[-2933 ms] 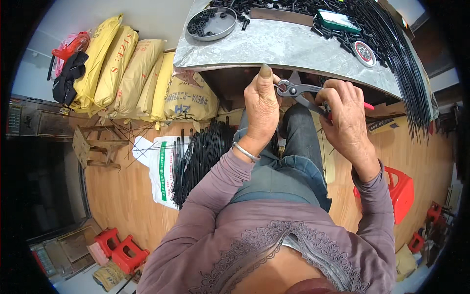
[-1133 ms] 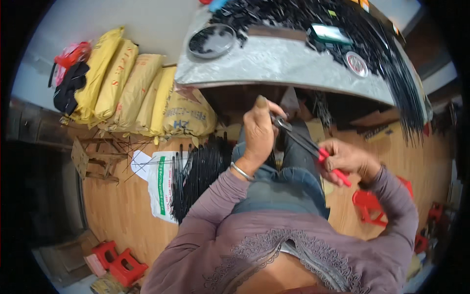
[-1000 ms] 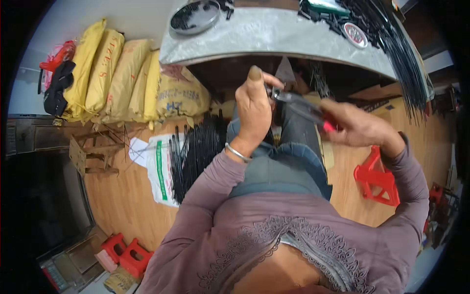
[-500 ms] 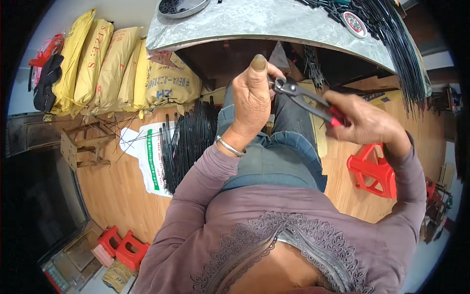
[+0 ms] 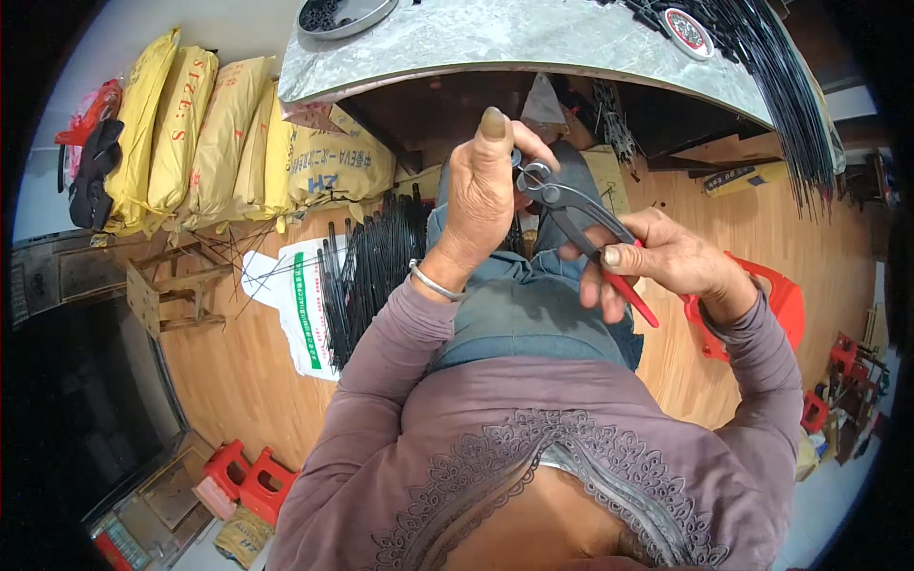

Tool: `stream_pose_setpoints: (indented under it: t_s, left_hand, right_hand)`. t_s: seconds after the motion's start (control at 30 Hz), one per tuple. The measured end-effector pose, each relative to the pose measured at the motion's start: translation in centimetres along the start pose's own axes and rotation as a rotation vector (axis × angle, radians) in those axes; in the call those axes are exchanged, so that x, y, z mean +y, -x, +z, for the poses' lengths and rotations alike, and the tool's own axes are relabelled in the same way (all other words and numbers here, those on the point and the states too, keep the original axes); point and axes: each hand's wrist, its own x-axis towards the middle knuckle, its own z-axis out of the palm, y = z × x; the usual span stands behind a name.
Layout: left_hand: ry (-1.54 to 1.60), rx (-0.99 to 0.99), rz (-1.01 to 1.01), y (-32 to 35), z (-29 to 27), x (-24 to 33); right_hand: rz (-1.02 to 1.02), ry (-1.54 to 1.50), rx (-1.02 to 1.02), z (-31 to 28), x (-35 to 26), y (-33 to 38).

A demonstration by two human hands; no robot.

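Note:
My right hand [image 5: 666, 255] is closed round the handles of a pair of end-cutting pincers [image 5: 579, 211], with grey arms and red grips. Their jaws point up and left, and the handles are spread somewhat apart. Right beside the jaws is my left hand [image 5: 484, 186], thumb up and fingers curled. Whatever it pinches is small and mostly hidden behind the fingers, so I cannot make it out. A bundle of thin black rods [image 5: 371, 271] lies to the left of my lap, partly over a white sack [image 5: 295, 314] with a green stripe.
A grey marble-patterned table [image 5: 495, 38] stands ahead, bearing a round metal tray [image 5: 347, 21], a red-rimmed dish [image 5: 687, 34] and long black rods [image 5: 776, 86]. Yellow sacks [image 5: 181, 133] lean at the left, near a wooden stool [image 5: 176, 281]. Red plastic stools [image 5: 776, 300] stand to the right and behind left.
The pincers and my right hand have moved left and down a little, with the handles turned steeper and their red grips more in sight. My left hand has shifted slightly left.

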Motion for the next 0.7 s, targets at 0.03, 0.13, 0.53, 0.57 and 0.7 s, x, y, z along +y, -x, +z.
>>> stream_pose_setpoints:
  t_s: [0.03,0.13,0.53,0.57,0.7]
  left_hand:
    - [-0.003,0.0,0.0,0.0,0.0,0.1]
    - [0.001,-0.008,-0.046,-0.1,0.0,0.4]
    - [0.044,-0.073,-0.038,-0.6,0.0,-0.5]
    - [0.052,-0.085,-0.082,-0.6,0.0,0.0]
    - [0.086,-0.159,-0.089,-1.2,-0.3,0.1]
  right_hand:
    - [0.018,-0.036,-0.008,-0.1,-0.1,0.0]
    - [0.018,0.058,-0.025,-0.3,-0.5,0.1]
    - [0.067,0.021,0.021,0.0,1.9,-1.0]
    - [0.065,0.025,0.019,0.2,2.0,-1.1]
    - [0.095,0.015,0.038,0.3,2.2,-1.5]
